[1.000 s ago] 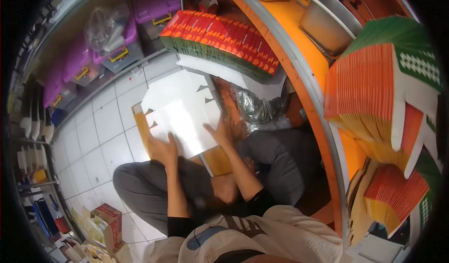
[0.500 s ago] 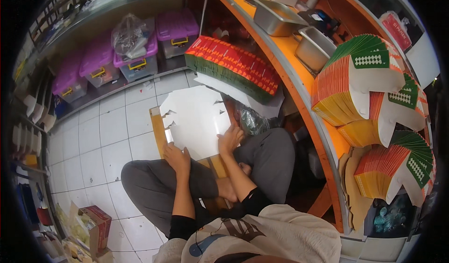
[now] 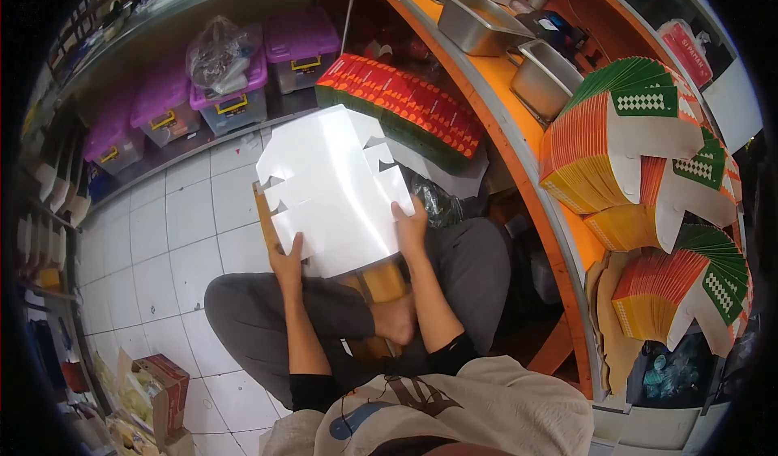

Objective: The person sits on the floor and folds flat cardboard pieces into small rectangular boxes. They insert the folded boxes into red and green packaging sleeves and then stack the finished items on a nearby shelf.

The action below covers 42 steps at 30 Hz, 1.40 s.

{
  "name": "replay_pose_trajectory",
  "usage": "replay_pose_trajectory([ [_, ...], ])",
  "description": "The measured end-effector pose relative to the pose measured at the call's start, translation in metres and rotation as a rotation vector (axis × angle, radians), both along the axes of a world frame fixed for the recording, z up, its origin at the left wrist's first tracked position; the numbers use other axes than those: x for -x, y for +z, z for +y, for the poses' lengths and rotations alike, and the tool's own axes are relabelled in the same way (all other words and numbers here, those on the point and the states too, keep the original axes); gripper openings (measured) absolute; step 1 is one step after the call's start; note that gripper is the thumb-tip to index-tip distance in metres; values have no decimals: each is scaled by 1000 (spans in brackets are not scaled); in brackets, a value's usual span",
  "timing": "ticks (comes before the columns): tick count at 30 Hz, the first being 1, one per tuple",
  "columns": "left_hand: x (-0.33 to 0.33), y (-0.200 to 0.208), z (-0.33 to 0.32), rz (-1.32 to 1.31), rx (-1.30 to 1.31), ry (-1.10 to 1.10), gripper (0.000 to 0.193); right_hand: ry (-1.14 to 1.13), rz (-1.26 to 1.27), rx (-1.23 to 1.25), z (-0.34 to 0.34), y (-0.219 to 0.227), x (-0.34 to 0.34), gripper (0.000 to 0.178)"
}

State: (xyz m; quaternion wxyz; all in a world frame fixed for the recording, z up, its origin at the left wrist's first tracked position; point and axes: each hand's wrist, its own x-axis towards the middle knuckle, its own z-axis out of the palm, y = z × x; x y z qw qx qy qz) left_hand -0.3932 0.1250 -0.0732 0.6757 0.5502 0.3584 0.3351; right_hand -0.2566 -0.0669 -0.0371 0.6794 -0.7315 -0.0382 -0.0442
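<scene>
Head: white cardboard (image 3: 336,188) between fingers (image 3: 403,217)

The view comes from the left one of two fisheye cameras worn side by side on the person's head, looking steeply down and forward past the shirt (image 3: 454,403) at the lower edge and over the bent legs (image 3: 271,306) to the left hand (image 3: 289,261) and right hand (image 3: 411,226) near the middle, about arm's reach away. Upright and unmirrored, it spreads wide enough to take in the tiled floor (image 3: 190,282) and purple-lidded bins (image 3: 233,114) farther off on the left, and the orange worktop (image 3: 579,241) on the right, its edge bowing toward the dark round rim.
</scene>
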Motion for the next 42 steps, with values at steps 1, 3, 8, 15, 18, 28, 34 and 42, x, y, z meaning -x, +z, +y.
replay_pose_trajectory([
  [1, -2, 0, -3, 54, -127, -63, 30, -6, -21, 21, -9, -7, -5, 25],
  [3, -1, 4, 4, 152, -400, -163, 24, -98, -291, 348, -9, -29, -7, 25],
  [8, -25, -2, -14, 500, -606, -560, 33, 230, -304, 717, 26, -63, 35, 35],
  [15, -41, -41, -13, 468, -413, -711, 46, 195, -444, 802, 33, -73, 44, 38],
  [18, -43, -12, -18, 131, -27, -568, 44, 196, -524, 618, 44, -31, 50, 38],
  [28, 13, 152, 4, -484, 195, -197, 32, 158, -853, 442, 40, 158, 109, 32],
  [34, 14, 166, -8, -525, 227, -178, 31, 744, -599, 281, 27, 151, 78, 45],
  [42, 9, 143, -14, -496, 238, -257, 32, 800, -672, 281, 14, 132, 66, 49],
])
